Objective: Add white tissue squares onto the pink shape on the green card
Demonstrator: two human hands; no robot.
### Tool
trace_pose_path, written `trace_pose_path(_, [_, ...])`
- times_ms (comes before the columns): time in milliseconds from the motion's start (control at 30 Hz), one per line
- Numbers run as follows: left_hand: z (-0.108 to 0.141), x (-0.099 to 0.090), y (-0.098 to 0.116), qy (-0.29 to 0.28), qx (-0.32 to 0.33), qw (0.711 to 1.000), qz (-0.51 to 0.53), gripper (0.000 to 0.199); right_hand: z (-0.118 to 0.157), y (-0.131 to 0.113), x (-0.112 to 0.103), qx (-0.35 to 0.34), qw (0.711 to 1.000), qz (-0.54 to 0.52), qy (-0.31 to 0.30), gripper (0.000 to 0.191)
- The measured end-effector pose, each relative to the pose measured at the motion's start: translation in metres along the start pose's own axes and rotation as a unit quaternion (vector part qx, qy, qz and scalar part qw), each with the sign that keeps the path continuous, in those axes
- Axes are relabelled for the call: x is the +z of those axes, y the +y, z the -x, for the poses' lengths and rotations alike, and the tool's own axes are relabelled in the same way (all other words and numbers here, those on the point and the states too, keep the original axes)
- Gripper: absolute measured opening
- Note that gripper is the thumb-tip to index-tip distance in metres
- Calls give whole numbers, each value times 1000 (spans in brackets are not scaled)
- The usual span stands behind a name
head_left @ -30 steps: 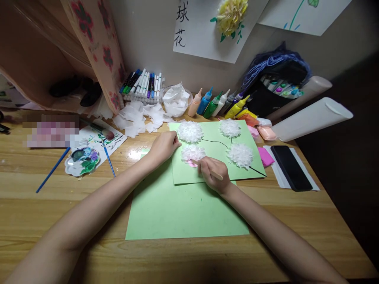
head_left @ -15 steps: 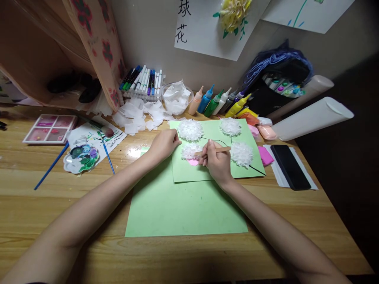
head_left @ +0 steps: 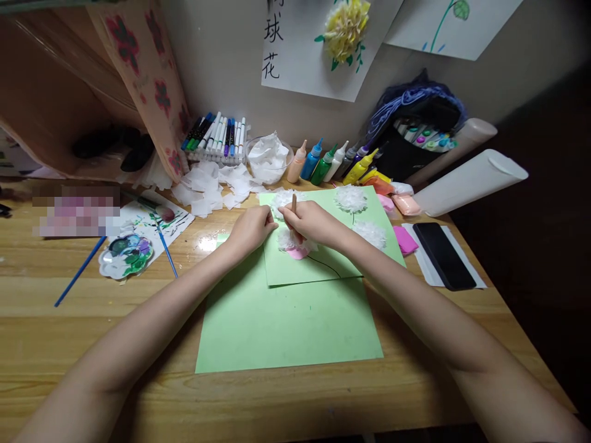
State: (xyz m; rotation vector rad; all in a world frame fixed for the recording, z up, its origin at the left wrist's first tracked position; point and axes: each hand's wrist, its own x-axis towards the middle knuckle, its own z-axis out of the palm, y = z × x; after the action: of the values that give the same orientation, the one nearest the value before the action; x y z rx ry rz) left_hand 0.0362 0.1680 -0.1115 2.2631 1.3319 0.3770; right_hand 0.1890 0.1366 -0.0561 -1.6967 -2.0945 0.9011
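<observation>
In the head view, my right hand (head_left: pixel 310 221) is closed round a flat wooden stick (head_left: pixel 294 202). The stick's lower end is over the lower-left white paper flower (head_left: pixel 285 240), which has a pink patch (head_left: pixel 298 253) at its lower edge. My left hand (head_left: pixel 252 231) is closed, with its fingers curled at the left edge of the upper green sheet (head_left: pixel 286 275). That sheet bears several fluffy white flowers, among them an upper-right flower (head_left: pixel 351 199) and a lower-right flower (head_left: pixel 370 234), and thin black lines. My right hand partly covers the upper-left flower (head_left: pixel 280 198).
A larger green sheet (head_left: pixel 295 332) lies underneath. Behind are white paper scraps (head_left: pixel 203 187), a clear bowl (head_left: pixel 269 161) of white paper, and several paint bottles (head_left: pixel 323 166). A phone (head_left: pixel 444 255) lies at right; a paint palette (head_left: pixel 126 256) and brushes at left.
My right hand has moved left and up over the left flowers, and the stick has turned from nearly level to upright. The left hand stays at the sheet's edge. The view has shifted slightly.
</observation>
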Motion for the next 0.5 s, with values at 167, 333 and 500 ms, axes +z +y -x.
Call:
trace_pose_path(167, [0,0,0,-3,-9,1000,8,11,5,2,-5,-5,999,-30,-32,47])
trace_pose_path(333, [-1,0,-1,-7,-11,1000,12,9,30,16,-11,2,982,-188,-5,42])
trace_pose_path(500, [2,0,1,-4,-13,1000,6,10,56,34,-9,-19,943,-315,103,43])
